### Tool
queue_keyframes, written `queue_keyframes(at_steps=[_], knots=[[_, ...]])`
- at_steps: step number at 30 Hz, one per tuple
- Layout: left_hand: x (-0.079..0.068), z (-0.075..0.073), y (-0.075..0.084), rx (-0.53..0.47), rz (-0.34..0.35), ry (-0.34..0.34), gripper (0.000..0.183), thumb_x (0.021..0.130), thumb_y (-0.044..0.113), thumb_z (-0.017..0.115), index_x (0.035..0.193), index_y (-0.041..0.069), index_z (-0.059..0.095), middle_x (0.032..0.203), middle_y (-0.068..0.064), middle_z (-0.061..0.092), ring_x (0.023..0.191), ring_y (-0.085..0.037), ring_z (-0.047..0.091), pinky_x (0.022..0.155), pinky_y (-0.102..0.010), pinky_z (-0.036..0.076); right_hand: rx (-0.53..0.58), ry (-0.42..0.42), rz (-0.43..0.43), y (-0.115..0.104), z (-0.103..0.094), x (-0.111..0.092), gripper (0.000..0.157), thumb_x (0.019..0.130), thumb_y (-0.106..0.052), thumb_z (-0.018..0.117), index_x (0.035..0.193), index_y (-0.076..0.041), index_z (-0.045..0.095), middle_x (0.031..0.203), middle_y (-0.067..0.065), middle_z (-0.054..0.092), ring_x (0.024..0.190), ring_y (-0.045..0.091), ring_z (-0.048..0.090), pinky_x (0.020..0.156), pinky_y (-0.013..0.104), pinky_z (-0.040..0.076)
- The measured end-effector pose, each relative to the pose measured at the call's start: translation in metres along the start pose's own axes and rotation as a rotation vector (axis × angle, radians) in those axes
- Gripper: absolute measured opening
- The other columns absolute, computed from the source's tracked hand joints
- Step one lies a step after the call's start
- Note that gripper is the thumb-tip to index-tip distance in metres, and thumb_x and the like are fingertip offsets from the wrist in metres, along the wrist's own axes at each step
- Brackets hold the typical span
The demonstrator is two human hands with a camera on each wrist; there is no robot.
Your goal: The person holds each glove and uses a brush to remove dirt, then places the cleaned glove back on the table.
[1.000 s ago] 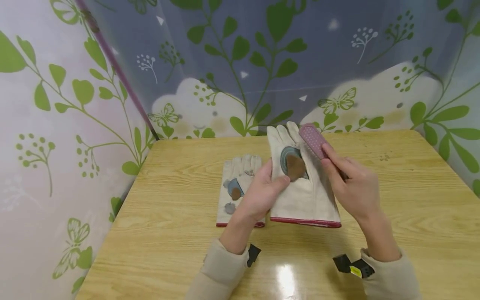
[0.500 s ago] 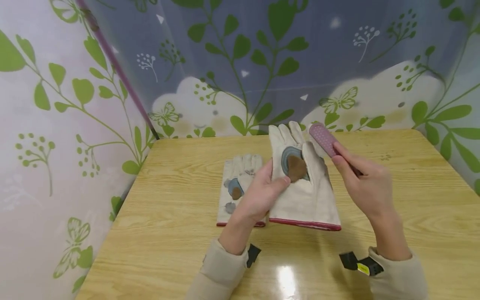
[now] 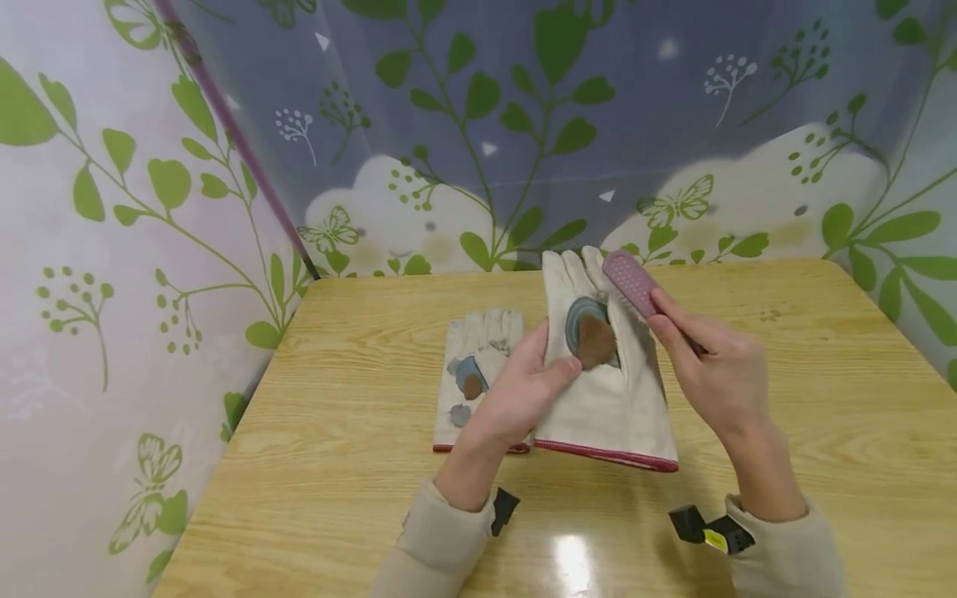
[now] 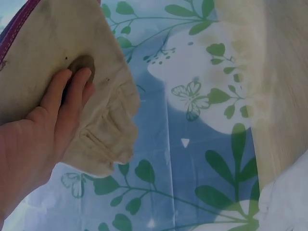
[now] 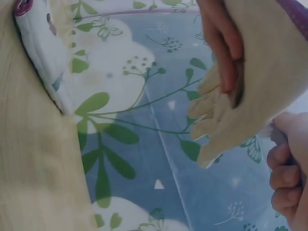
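My left hand (image 3: pixel 519 394) holds up a cream cloth work glove (image 3: pixel 583 415) with a red cuff edge, thumb on the front over a brown and blue patch. In the left wrist view, the fingers (image 4: pixel 62 103) of that hand press against the glove's back by a dark round patch. My right hand (image 3: pixel 721 374) grips a brush (image 3: pixel 630 281) with a pink dotted back. Its pale bristles face the glove's thumb side, partly hidden, and seem to touch it. A second, patched glove (image 3: pixel 467 332) lies flat on the table to the left.
The light wood table (image 3: pixel 336 390) runs back to a blue leaf-printed curtain (image 3: pixel 449 108). A pale printed curtain (image 3: pixel 82 291) borders the left side. Black devices (image 3: pixel 710 531) sit at the right cuff.
The brush first moved right, away from the held glove, then came back left and down against it. The glove's cuff has tilted slightly lower. The glove on the table stays put.
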State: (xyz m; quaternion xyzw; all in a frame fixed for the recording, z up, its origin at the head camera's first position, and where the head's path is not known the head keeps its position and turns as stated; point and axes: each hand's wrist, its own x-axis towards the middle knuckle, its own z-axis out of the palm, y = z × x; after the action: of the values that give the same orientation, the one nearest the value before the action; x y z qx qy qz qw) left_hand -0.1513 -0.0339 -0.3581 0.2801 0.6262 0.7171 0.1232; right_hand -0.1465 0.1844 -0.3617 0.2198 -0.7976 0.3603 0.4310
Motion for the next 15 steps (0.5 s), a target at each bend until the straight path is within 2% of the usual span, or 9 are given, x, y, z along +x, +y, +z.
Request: queue_keyframes(at_steps=[2, 4, 6, 8, 10, 13, 15], knots=[[0.001, 0.000, 0.000, -0.014, 0.004, 0.018, 0.052, 0.095, -0.003, 0.039, 0.144, 0.012, 0.031, 0.130, -0.009, 0.050, 0.110, -0.010, 0.049, 0.100, -0.027, 0.038, 0.047, -0.005, -0.026, -0.002, -0.002, 0.001, 0.031, 0.080, -0.008, 0.073, 0.110, -0.007, 0.071, 0.096, 0.013, 0.071, 0.079, -0.008, 0.059, 0.062, 0.006, 0.039], [0.002, -0.002, 0.001, -0.065, 0.016, 0.039, 0.053, 0.095, -0.003, 0.038, 0.144, 0.013, 0.029, 0.129, -0.013, 0.051, 0.107, -0.014, 0.053, 0.095, -0.029, 0.042, 0.113, -0.073, -0.097, -0.006, -0.003, 0.002, 0.026, 0.085, -0.016, 0.070, 0.108, -0.006, 0.072, 0.090, 0.011, 0.072, 0.071, -0.004, 0.059, 0.058, 0.009, 0.040], [0.002, -0.004, 0.002, -0.095, 0.030, 0.064, 0.052, 0.095, -0.003, 0.037, 0.144, 0.014, 0.029, 0.127, -0.015, 0.051, 0.104, -0.017, 0.056, 0.091, -0.029, 0.046, 0.144, -0.147, -0.168, -0.011, -0.003, 0.004, 0.027, 0.089, -0.025, 0.065, 0.107, -0.006, 0.073, 0.080, 0.007, 0.072, 0.063, 0.002, 0.058, 0.055, 0.012, 0.041], [0.002, -0.006, 0.004, -0.108, 0.042, 0.064, 0.051, 0.094, -0.004, 0.036, 0.143, 0.012, 0.030, 0.127, -0.016, 0.051, 0.104, -0.017, 0.057, 0.089, -0.029, 0.047, 0.119, -0.185, -0.217, -0.014, -0.002, 0.006, 0.034, 0.091, -0.034, 0.059, 0.106, -0.007, 0.073, 0.078, 0.004, 0.072, 0.061, 0.006, 0.060, 0.054, 0.016, 0.044], [0.000, -0.006, 0.005, -0.104, 0.035, 0.047, 0.049, 0.094, -0.004, 0.036, 0.142, 0.009, 0.031, 0.123, -0.020, 0.052, 0.099, -0.016, 0.059, 0.085, -0.028, 0.049, 0.035, -0.158, -0.223, -0.014, -0.002, 0.006, 0.039, 0.092, -0.040, 0.055, 0.106, -0.008, 0.073, 0.075, 0.003, 0.071, 0.057, 0.009, 0.059, 0.052, 0.018, 0.044], [-0.002, -0.004, 0.007, -0.100, 0.007, 0.020, 0.046, 0.095, -0.004, 0.035, 0.140, 0.006, 0.033, 0.114, -0.025, 0.055, 0.088, -0.015, 0.063, 0.078, -0.028, 0.051, -0.050, -0.066, -0.173, -0.008, -0.003, 0.005, 0.040, 0.092, -0.040, 0.056, 0.108, -0.007, 0.072, 0.082, 0.011, 0.072, 0.059, 0.017, 0.064, 0.052, 0.021, 0.045], [-0.002, -0.003, 0.007, -0.094, -0.002, 0.014, 0.046, 0.095, -0.004, 0.035, 0.140, 0.006, 0.033, 0.113, -0.025, 0.056, 0.087, -0.014, 0.063, 0.078, -0.028, 0.051, -0.094, -0.019, -0.133, -0.004, -0.004, 0.003, 0.041, 0.092, -0.041, 0.055, 0.110, -0.007, 0.071, 0.080, 0.011, 0.072, 0.055, 0.014, 0.060, 0.051, 0.019, 0.041]])
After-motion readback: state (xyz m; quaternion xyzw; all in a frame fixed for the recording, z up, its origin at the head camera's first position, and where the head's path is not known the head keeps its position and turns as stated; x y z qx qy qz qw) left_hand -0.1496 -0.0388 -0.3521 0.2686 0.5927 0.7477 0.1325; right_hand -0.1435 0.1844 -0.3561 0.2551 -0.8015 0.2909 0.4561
